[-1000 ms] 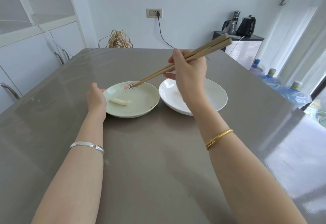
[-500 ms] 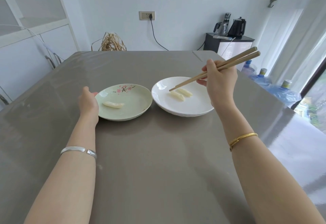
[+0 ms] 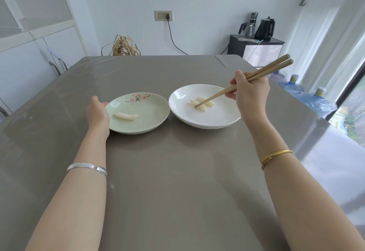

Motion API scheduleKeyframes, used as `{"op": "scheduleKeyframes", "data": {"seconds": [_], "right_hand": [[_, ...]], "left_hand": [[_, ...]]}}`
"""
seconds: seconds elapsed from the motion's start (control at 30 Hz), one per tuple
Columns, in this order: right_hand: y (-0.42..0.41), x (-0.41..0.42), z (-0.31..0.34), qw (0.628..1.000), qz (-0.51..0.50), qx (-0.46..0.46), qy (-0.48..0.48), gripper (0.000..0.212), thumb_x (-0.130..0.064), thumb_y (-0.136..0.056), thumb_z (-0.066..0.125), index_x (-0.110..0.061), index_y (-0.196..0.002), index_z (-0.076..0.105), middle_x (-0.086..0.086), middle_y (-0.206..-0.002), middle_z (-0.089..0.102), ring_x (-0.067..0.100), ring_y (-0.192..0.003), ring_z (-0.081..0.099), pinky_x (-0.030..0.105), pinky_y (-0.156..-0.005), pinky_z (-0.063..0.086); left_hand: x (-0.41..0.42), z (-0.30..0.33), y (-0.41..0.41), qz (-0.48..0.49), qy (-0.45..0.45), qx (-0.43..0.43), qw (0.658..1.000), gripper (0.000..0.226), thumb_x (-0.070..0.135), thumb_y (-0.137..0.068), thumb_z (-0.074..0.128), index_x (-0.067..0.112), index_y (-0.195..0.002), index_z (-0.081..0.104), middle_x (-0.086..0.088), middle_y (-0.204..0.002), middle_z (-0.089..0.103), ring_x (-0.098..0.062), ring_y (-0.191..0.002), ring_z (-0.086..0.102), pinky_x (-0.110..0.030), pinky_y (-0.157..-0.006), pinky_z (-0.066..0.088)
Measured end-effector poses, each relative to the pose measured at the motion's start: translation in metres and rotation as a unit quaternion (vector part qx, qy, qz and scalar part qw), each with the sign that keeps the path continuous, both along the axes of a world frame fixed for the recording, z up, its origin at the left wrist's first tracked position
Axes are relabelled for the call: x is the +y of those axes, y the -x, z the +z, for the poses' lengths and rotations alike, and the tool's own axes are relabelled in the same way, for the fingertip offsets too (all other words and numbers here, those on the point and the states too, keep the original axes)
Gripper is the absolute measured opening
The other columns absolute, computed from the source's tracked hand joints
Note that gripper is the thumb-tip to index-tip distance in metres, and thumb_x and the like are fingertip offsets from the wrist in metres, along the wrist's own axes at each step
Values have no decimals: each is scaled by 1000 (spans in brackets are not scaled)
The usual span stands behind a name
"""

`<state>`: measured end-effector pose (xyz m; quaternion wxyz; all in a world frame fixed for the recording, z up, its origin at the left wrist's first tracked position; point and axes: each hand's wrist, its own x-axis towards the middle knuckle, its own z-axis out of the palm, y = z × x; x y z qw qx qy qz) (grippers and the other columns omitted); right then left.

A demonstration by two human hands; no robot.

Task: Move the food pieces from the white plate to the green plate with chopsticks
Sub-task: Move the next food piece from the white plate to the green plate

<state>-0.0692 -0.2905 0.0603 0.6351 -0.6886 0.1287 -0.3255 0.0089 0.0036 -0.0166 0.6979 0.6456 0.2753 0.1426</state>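
On grey table [image 3: 177,171]: right hand [image 3: 250,96] pinching chopsticks [image 3: 243,83]; left hand [image 3: 97,114] against green plate [image 3: 154,118].

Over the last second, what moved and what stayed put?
The right hand swung the chopsticks from over the green plate rightward; their tips now rest at the two pieces in the white plate. Unchanged: left hand at the green plate's rim, one piece lying there.

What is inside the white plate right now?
Two pale food pieces lie side by side in the white plate, with the chopsticks tips down on them. The tips partly cover the pieces; whether one is gripped cannot be seen.
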Motion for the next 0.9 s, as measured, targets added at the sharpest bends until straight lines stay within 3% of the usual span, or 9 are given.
{"op": "scheduleKeyframes", "data": {"seconds": [0.2,0.33,0.47,0.67,0.9], "right_hand": [[-2,0,0,1000,-1,-10,-1,34,-13,-88,50,-13,-54,54,3,-55,54,10,-41,54,49,-72,59],[-2,0,1,1000,-3,-12,-5,34,-13,-87,50,-13,-53,54,4,-56,53,10,-43,54,47,-69,60],[-2,1,3,1000,-6,-20,-11,35,-12,-87,51,-13,-52,54,3,-56,54,8,-41,55,45,-68,60],[-3,10,13,999,9,-40,-27,35,-11,-87,51,-13,-52,55,4,-58,54,13,-49,56,40,-64,61],[-9,41,20,996,55,-51,-50,36,-10,-87,52,-12,-51,53,4,-55,53,13,-45,55,44,-63,61]], "left_hand": [[1,-2,-2,2,-5,-1,1000,47,42,-93,25,11,-103,59,-10,-107,62,-27,-93,56,-30,-77,41],[1,-1,-2,5,-2,-2,1000,47,41,-94,25,11,-106,59,-9,-108,62,-26,-93,55,-30,-78,40],[2,-1,-2,7,-1,-3,1000,47,40,-94,25,10,-107,59,-10,-112,63,-26,-93,55,-29,-68,41],[2,-1,-2,13,3,-3,1000,55,42,-92,26,8,-117,62,-12,-124,64,-27,-96,56,-30,-80,41],[1,2,0,6,11,-10,1000,48,41,-92,27,9,-103,60,-11,-108,64,-27,-91,56,-31,-71,41]]}}
